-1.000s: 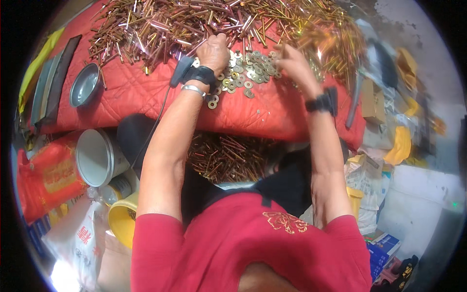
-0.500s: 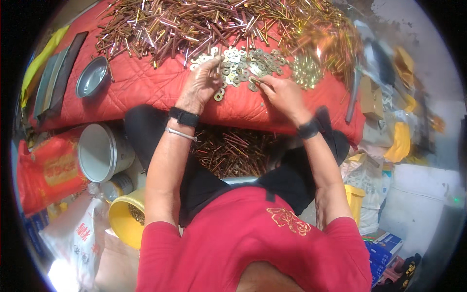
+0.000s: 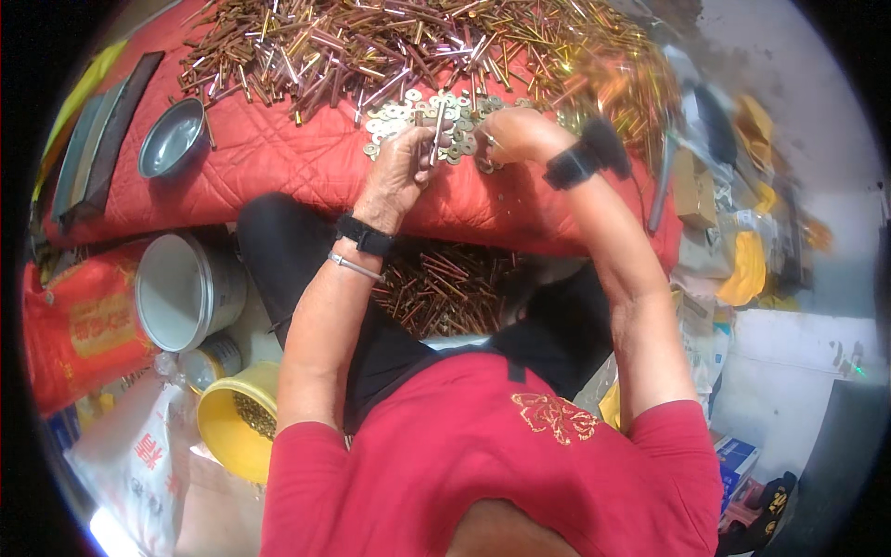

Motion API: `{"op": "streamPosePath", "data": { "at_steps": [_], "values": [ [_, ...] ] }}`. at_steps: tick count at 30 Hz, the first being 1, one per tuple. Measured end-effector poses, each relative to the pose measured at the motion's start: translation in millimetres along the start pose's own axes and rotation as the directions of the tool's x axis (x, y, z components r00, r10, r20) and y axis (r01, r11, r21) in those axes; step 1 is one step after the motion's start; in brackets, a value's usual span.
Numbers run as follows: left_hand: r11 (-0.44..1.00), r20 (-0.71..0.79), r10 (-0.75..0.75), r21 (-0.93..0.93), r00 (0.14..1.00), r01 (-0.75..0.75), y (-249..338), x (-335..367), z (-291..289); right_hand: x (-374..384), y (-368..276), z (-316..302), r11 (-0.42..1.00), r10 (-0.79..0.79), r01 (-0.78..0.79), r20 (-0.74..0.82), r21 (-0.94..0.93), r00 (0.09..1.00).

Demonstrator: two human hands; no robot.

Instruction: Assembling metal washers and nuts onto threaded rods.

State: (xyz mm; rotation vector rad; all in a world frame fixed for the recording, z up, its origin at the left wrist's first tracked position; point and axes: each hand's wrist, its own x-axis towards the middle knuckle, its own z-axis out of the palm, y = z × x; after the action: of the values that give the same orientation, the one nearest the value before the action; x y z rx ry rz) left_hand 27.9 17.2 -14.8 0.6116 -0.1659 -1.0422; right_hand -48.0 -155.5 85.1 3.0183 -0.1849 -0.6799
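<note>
My left hand (image 3: 405, 169) is closed around a thin metal rod (image 3: 437, 137) that stands upright out of its fingers, above the red quilted cloth (image 3: 306, 167). Just right of it, my right hand (image 3: 522, 136) reaches down with curled fingers at the edge of a spread of flat metal washers (image 3: 388, 119). Its fingertips are bent under and partly hidden, so what they pinch cannot be made out. Behind both hands lies a large heap of loose golden and reddish metal rods (image 3: 343, 46).
A metal bowl (image 3: 174, 139) sits on the cloth's left side, beside dark strips (image 3: 116, 139). Below are a white bucket (image 3: 176, 292), a yellow bucket (image 3: 215, 422) holding small metal parts, and more rods (image 3: 445, 288) between my legs. A cardboard box (image 3: 694, 188) stands at the right.
My right hand has turned and moved left and down onto the washers. My left hand has shifted slightly right and lower, with the rod now showing upright in it.
</note>
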Motion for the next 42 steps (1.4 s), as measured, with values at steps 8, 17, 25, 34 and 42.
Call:
{"op": "streamPosePath", "data": {
  "at_steps": [8, 17, 25, 34, 42],
  "values": [
    [0.992, -0.037, -0.129, 0.011, 0.991, 0.129, -1.5, -9.6, 24.4, -41.3, 28.7, 65.9, 0.928, -0.108, 0.215, -0.33, 0.306, 0.938],
    [0.962, 0.099, -0.174, 0.23, 0.98, 0.148, -7.3, -13.5, 19.1, -83.3, -9.3, 50.1, 0.187, 0.28, 0.377, -0.417, 0.907, 0.865],
    [0.791, 0.097, -0.354, 0.561, 0.93, 0.243, 5.9, -14.9, 24.0, -93.3, 6.2, 49.4, 0.257, -0.01, 0.255, -0.262, 0.932, 0.965],
    [0.994, 0.03, -0.062, -0.085, 0.998, 0.065, -11.5, 0.9, 15.8, -70.6, -20.8, 72.0, 0.018, 0.169, 0.374, -0.372, 0.927, 0.913],
    [0.984, -0.143, 0.134, -0.098, 0.981, -0.149, -24.0, 8.8, 10.4, -39.1, -58.1, 86.7, 0.335, 0.505, 0.49, -0.593, 0.805, 0.627]
  ]
}}
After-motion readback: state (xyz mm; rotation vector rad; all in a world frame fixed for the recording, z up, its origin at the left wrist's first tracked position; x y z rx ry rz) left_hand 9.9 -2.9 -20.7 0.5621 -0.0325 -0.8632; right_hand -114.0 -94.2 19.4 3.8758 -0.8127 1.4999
